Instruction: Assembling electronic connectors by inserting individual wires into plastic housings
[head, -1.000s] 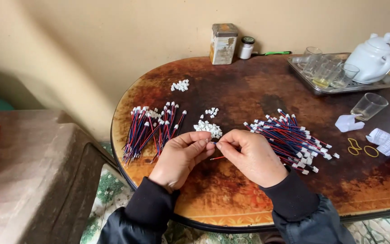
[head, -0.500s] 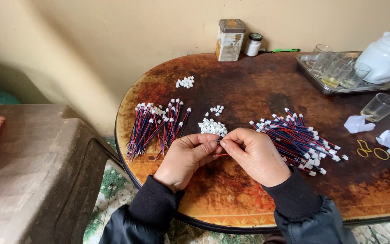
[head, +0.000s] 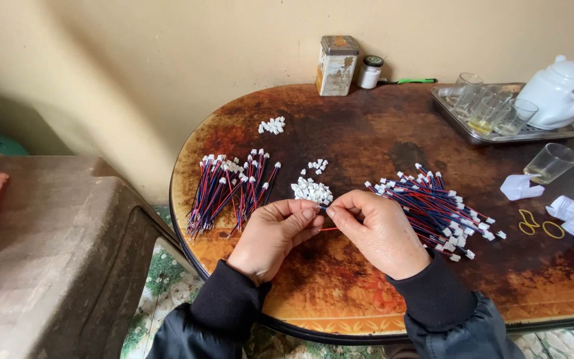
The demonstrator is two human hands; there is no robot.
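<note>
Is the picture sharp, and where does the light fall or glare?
Head view: soft, even daylight; the hands, left hand and right hand, and wire bundles look sharp; a pale sheen lies on the table near the tin; straight edges bow slightly from the wide lens.

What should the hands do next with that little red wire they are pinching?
Probably press the thin red wire into a small white plastic connector. The left hand and right hand pinch it together, fingertips meeting just below the loose pile of white connectors. Whether a connector is already on is hidden by the fingers.
</note>
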